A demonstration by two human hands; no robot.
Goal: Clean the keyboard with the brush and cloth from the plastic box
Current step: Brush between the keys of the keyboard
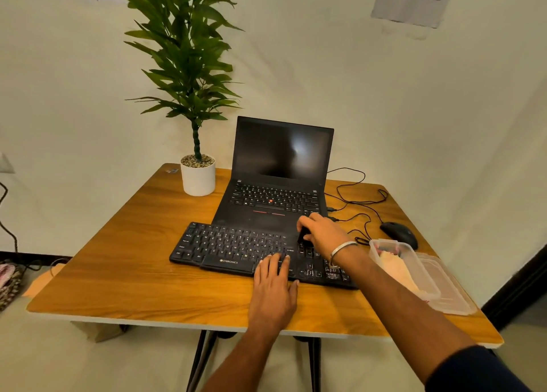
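Here, through the head camera, I see my left hand lying flat, fingers straight, its fingertips resting on the front edge of the black keyboard just right of the space bar; that grip is released and clasps nothing. My right hand, a metal bangle on its wrist, has its grip curled around a small dark object, seemingly the brush, held down at the keys on the right part of the keyboard; the object is too dark and small for me to make out its bristles. The keyboard lies on the wooden table, directly in front of an open black laptop whose screen is dark. Just right of the keyboard sits the clear plastic box, with a pale cloth inside it, and its lid rests beside it toward the table edge. A black mouse sits behind the box, its cable looping across the table. A potted plant in a white pot stands left of the laptop.
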